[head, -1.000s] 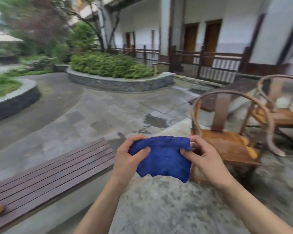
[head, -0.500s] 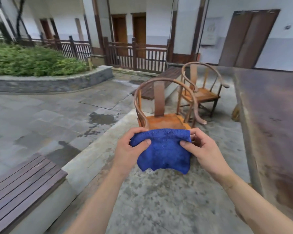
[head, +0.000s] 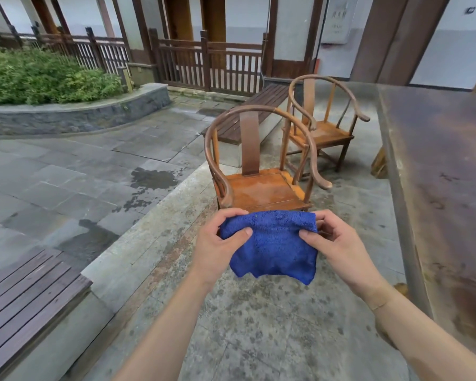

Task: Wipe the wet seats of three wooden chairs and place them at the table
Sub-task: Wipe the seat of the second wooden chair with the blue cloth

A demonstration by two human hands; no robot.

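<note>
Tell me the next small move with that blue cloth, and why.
Probably lower the blue cloth onto the nearer chair's seat and start wiping. The left hand and right hand hold it spread just in front of that seat, which looks wet and glistening.

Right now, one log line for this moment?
hands: left, right pinch blue terry cloth | nearest round-backed wooden chair: seat unwiped

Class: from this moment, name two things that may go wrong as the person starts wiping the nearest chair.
1. The blue cloth is pinched only by its top corners by the left hand and right hand; it might slip onto the dirty paving.
2. The near chair has a curved arm sticking out, which may snag the cloth.
</note>
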